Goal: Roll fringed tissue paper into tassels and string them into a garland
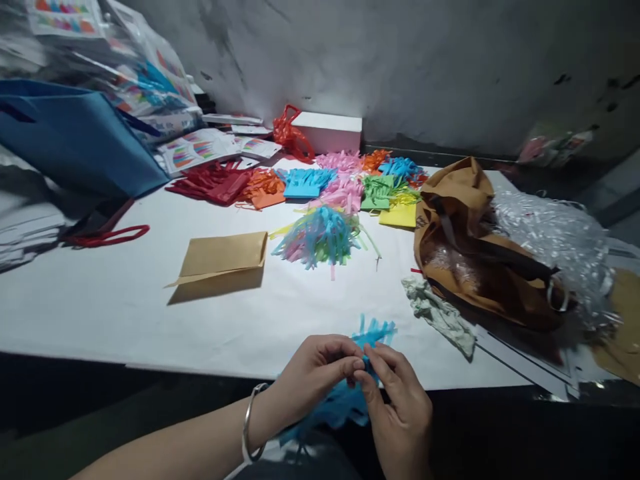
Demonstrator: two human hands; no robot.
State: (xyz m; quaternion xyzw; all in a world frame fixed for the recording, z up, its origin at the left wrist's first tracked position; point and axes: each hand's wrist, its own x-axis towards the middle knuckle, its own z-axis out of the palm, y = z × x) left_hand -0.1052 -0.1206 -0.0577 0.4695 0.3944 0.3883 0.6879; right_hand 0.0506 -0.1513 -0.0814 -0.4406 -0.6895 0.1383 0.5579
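Note:
Both my hands meet at the near edge of the white table (125, 313). My left hand (313, 377), with a metal bangle on its wrist, and my right hand (400, 407) pinch the middle of a blue fringed paper piece (373, 331). Its cut strips fan out above my fingers and below them, over my lap. A loose bunch of blue, pink and green fringed paper (320, 237) lies on the table beyond my hands.
A folded brown envelope (223, 257) lies left of centre. Stacks of coloured fringed paper (345, 180) sit further back by a white box (327, 131). A brown bag (475, 247), clear plastic (555, 233), a crumpled cloth (440, 313) at right; a blue bag (75, 137) at left.

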